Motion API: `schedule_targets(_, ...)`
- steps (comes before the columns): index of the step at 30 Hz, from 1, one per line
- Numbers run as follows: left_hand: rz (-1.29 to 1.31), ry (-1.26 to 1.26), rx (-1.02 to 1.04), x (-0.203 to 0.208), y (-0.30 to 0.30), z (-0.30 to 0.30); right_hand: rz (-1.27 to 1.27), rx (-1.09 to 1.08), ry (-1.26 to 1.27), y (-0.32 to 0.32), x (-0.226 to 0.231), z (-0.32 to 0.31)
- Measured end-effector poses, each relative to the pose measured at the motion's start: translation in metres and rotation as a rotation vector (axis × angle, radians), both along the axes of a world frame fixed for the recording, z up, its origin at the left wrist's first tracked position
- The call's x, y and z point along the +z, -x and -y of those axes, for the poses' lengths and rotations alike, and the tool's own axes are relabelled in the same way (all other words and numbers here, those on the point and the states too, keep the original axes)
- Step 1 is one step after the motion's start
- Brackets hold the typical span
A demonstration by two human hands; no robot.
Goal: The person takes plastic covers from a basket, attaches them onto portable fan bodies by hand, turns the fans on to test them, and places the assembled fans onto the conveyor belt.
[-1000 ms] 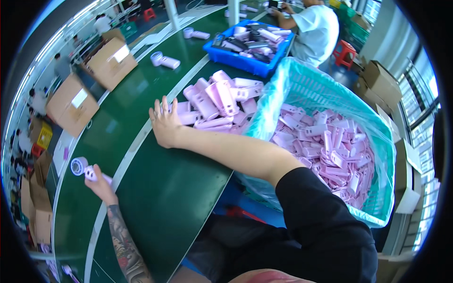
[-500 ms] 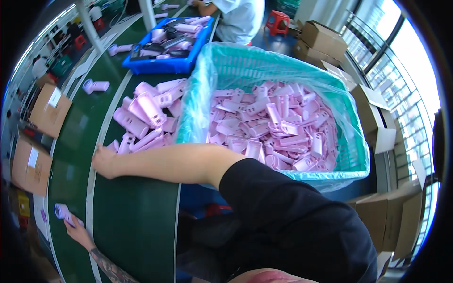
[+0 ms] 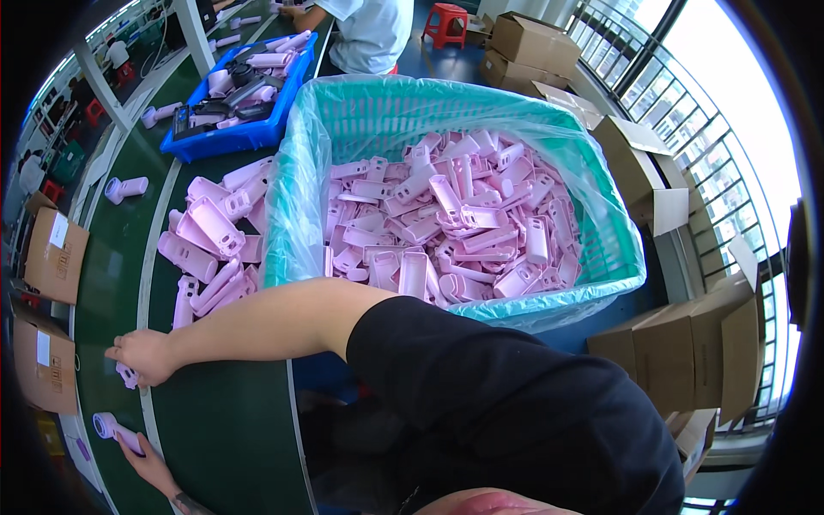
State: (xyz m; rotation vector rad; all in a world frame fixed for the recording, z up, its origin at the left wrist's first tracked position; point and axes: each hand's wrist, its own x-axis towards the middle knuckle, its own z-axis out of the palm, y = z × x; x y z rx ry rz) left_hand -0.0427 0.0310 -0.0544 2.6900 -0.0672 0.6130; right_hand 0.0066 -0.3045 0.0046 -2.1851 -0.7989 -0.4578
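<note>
My right hand (image 3: 142, 356) reaches left across the green conveyor belt (image 3: 223, 429), its fingers closed around a small pink plastic part (image 3: 127, 375) at the belt's white stripe. My left hand (image 3: 148, 463), low at the left edge, holds a pink piece with a round head (image 3: 112, 425). A loose pile of pink plastic shells (image 3: 210, 249) lies on the belt just beyond my right forearm. Beside it stands a teal basket (image 3: 618, 249), lined with a clear bag and full of the same pink shells (image 3: 446, 223).
A blue tray (image 3: 232, 137) of pink and dark parts sits further up the belt, with single pink pieces (image 3: 124, 187) nearby. Cardboard boxes (image 3: 53, 257) line the left side, more (image 3: 687, 352) stand right by a railing. A person in a white shirt (image 3: 369, 30) works at the top.
The view has swung right, bringing the basket to the centre. My right hand has left the pile and now sits nearer on the belt, on a small pink part. My left hand keeps its piece.
</note>
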Motion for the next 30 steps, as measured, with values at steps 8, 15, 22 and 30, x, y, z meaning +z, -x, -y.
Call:
schedule_targets(8, 0.116, -0.128, -0.04, 0.007, 0.006, 0.028, -0.025, 0.18, 0.239, -0.008, 0.008, 0.008)
schedule_targets(15, 0.103, -0.021, -0.197, 0.028, 0.019, 0.09, -0.038, 0.148, 0.251, -0.005, -0.002, 0.007)
schedule_targets(22, 0.034, 0.212, -0.212, 0.044, 0.036, 0.119, -0.027, 0.268, 0.322, 0.003, 0.0, 0.0)
schedule_targets(30, -0.013, 0.168, -0.408, 0.045, 0.043, 0.144, 0.032, 0.381, 0.467, -0.006, -0.007, -0.007)
